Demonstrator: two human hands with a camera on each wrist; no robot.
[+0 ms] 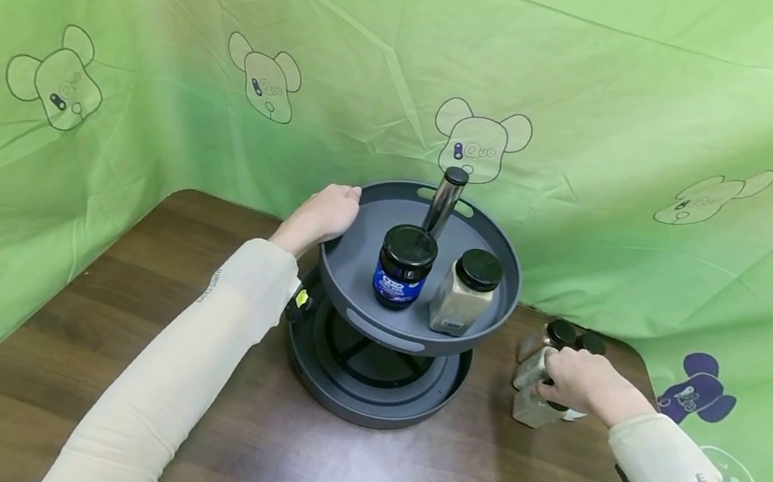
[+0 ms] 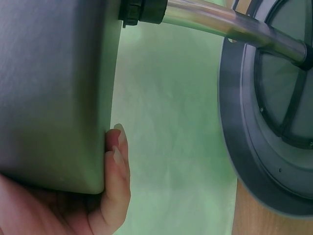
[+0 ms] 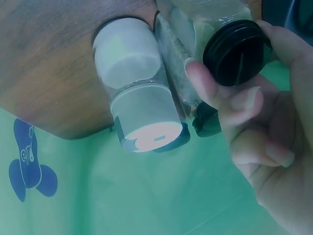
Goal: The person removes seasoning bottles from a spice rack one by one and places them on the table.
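Observation:
My left hand grips the left rim of the upper tray of a grey two-tier rack. In the left wrist view its fingers curl under the tray's edge. On that tray stand a dark jar with a blue label and a square clear jar of pale contents, both black-lidded, beside the rack's metal post. At the right, my right hand reaches down among several jars. Its thumb and index finger pinch the black lid of a clear square jar.
A white-capped jar stands next to the held one. Another black-lidded jar is behind the right hand. The rack's lower tray rests on the wooden table. A green patterned curtain hangs close around the table.

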